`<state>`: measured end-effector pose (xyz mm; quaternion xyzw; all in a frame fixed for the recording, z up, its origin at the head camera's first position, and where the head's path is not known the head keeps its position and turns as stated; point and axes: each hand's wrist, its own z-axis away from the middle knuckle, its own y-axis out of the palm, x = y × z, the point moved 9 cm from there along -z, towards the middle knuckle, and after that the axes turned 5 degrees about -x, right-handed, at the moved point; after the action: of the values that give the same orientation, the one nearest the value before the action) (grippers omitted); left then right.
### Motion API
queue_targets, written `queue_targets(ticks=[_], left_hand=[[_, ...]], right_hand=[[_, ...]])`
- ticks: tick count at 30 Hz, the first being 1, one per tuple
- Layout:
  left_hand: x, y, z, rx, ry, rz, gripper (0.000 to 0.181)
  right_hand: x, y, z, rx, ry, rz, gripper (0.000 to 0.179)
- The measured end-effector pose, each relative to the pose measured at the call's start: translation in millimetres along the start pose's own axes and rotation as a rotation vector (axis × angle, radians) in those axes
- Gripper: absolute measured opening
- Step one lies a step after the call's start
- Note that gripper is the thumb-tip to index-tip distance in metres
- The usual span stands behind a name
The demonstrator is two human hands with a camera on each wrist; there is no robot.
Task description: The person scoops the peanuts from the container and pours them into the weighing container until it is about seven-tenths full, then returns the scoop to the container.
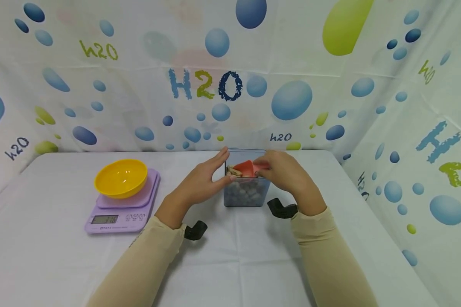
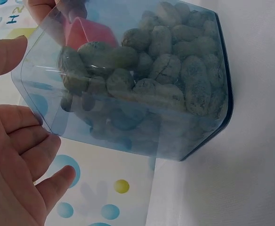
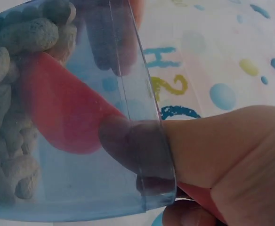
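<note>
A clear bluish plastic container (image 1: 230, 200) with unshelled peanuts (image 2: 165, 70) stands on the white-covered table. A red scoop (image 3: 64, 108) is inside it, its head tipped into the peanuts. My right hand (image 1: 288, 172) reaches over the right side of the rim and grips the scoop's handle, thumb along it in the right wrist view. My left hand (image 1: 199, 181) is at the container's left side with fingers extended. In the left wrist view its fingertips touch the rim near one corner, and the thumb stands apart from the fingers.
On the left, a yellow bowl (image 1: 121, 181) sits on a purple kitchen scale (image 1: 117, 217) with a lit-grey display, its digits hard to read. A white curtain (image 1: 146, 85) with blue and green spots hangs behind the table. Dark camera mounts show at both wrists.
</note>
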<state>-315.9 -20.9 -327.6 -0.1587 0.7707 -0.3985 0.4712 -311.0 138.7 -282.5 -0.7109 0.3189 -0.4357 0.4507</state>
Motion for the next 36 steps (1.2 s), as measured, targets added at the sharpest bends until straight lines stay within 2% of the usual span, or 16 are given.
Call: queue_targets(ticks=[6,12,22,29,36], left_hand=[[1.7,1.2,-0.4,0.018,-0.016,0.004,0.077],[2.8,2.7,0.0,0.014,-0.006,0.010,0.079],[2.3,1.8,0.0,0.015,-0.001,0.028,0.079],[2.6,2.5,0.0,0.015,-0.007,0.027,0.080],[0.7,2.4,0.4,0.011,-0.001,0.027,0.080]], right_hand=[[-1.1,-2.4,0.3,-0.014,0.013,-0.029,0.033],[-2.9,-1.6,-0.1,-0.053,0.023,-0.048,0.034],[-24.1,-5.9,0.9,-0.026,0.098,-0.213,0.036],[-34.2,-4.0,0.6,-0.021,0.112,-0.269,0.036],[-28.4,4.9,-3.6,-0.021,0.086,-0.228,0.037]])
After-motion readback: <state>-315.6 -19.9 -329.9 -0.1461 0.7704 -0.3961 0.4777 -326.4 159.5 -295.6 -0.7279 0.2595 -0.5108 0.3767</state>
